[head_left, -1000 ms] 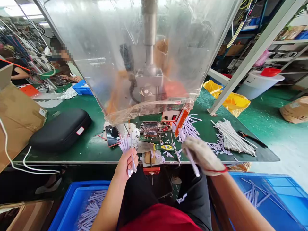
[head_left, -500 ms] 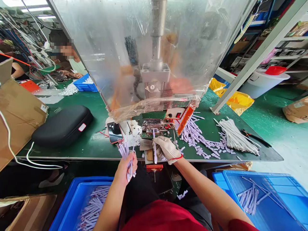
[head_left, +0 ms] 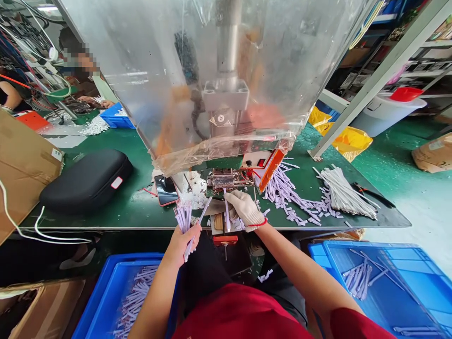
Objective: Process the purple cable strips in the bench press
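Observation:
My bare left hand [head_left: 186, 241] is closed round a bundle of thin lilac strips [head_left: 182, 215], with one strip [head_left: 205, 210] angled out toward the right. My right hand [head_left: 243, 207], in a white knit glove with a red cuff edge, pinches a single lilac strip [head_left: 227, 214]. The upper end of that strip meets the small metal fixture [head_left: 223, 181] of the press. Wooden and metal pieces lie just below the fixture. A clear plastic guard [head_left: 162, 84] hangs in front of the press cylinder [head_left: 229, 52].
Lilac strips [head_left: 282, 190] and a white bundle [head_left: 348, 193] lie at right, near black-handled pliers [head_left: 374, 195]. A phone [head_left: 165, 189] and black case [head_left: 86, 181] are at left. Blue bins [head_left: 102, 282] [head_left: 395, 282] flank me. A co-worker [head_left: 79, 61] sits far left.
The loose strip in my left hand has swung from nearly upright to leaning right. My right hand stays at the fixture with its strip. The whole view has shifted slightly.

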### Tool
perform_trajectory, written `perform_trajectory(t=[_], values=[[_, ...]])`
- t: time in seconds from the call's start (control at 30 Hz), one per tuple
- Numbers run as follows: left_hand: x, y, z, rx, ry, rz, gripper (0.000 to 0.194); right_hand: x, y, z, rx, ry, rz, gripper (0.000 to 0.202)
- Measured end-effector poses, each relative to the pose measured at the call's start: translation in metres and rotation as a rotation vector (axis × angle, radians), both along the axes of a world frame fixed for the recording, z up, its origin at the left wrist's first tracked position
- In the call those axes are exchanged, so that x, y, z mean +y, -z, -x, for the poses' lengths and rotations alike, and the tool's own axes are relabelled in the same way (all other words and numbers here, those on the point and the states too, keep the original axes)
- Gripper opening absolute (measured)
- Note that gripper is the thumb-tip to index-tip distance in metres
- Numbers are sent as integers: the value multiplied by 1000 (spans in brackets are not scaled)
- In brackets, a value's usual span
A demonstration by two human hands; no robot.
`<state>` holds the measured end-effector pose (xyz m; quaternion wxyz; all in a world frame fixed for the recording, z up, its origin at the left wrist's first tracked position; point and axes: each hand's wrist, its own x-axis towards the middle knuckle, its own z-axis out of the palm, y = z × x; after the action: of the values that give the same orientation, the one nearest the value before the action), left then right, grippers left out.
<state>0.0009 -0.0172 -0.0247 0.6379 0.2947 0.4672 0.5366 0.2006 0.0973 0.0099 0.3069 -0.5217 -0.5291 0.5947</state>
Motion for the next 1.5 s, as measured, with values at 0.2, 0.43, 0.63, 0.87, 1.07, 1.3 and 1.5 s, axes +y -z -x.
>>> perform_trajectory(t=[0.2, 0.43, 0.63, 0.87, 1.07, 1.3, 1.5], values=[[9, -15, 0, 381, 86, -95, 33, -26, -34, -7, -74, -166, -258, 37], [0, -34, 0, 175, 276, -86, 29, -25, -40, -31, 102, 121, -218, 34], [3, -31, 21, -101, 39, 3, 22, -3, -35, -145, 163, 500, -266, 29], [50, -1, -41, 206, -32, -15, 32, -32, 12, -164, -545, 143, -208, 33], [54, 0, -53, 420, 0, 26, 38, 17, -1, -183, -880, 198, -410, 26], [60, -7, -59, 385, -30, 32, 53, 64, -5, -157, -1012, 118, -467, 30], [65, -2, -70, 352, -40, 18, 42, 30, -11, -130, -755, 144, -505, 30]])
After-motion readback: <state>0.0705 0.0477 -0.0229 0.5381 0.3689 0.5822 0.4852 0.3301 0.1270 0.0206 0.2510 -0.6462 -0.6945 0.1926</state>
